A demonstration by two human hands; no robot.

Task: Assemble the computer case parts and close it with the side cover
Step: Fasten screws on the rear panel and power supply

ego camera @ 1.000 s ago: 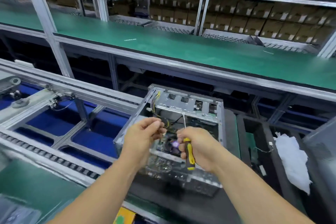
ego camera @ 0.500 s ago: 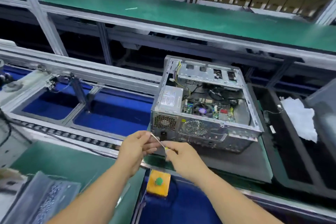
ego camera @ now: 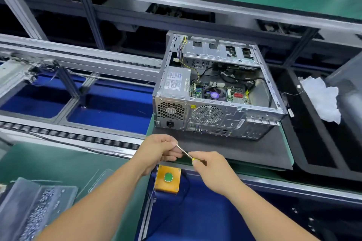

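An open metal computer case (ego camera: 215, 115) lies on its side on a dark mat (ego camera: 244, 150), with its power supply, motherboard and cables exposed. In front of the case, my right hand (ego camera: 213, 172) grips the yellow handle of a screwdriver (ego camera: 185, 152). Its thin metal shaft points up and left to my left hand (ego camera: 159, 151), whose fingertips pinch the tip. Anything held at the tip is hidden by the fingers. Both hands hover above the mat's near edge, apart from the case.
A yellow box with a green button (ego camera: 167, 179) sits just below my hands. A clear tray of small screws (ego camera: 37, 213) lies at the lower left. Roller conveyor rails (ego camera: 78, 137) run at left. A black bin with white cloth (ego camera: 321, 100) stands right of the case.
My hands and the screwdriver have drawn back from inside the case to a spot in front of it. The view has tilted down, and the screwdriver now lies slanted between both hands.
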